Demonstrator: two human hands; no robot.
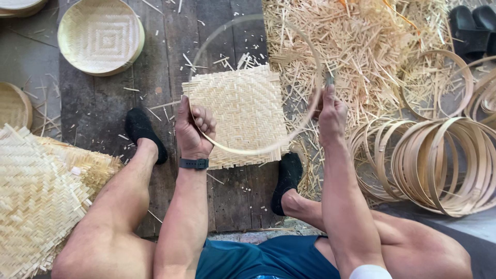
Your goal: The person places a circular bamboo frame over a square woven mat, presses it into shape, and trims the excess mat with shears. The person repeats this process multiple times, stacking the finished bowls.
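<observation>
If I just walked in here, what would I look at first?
Probably the thin pale bamboo hoop in the middle, held by the left hand on one side and the right hand on the other, above a square woven bamboo mat lying on the dark wooden floor. Next, the heap of bamboo rings at the right and the round woven tray at top left.

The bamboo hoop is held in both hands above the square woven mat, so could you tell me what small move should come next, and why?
Probably lower the bamboo hoop onto the woven mat and centre it. The left hand and right hand grip its opposite sides, and it hangs roughly over the mat, whose corners seem to reach past the ring. A finished round tray nearby suggests the ring shapes the mat.
</observation>
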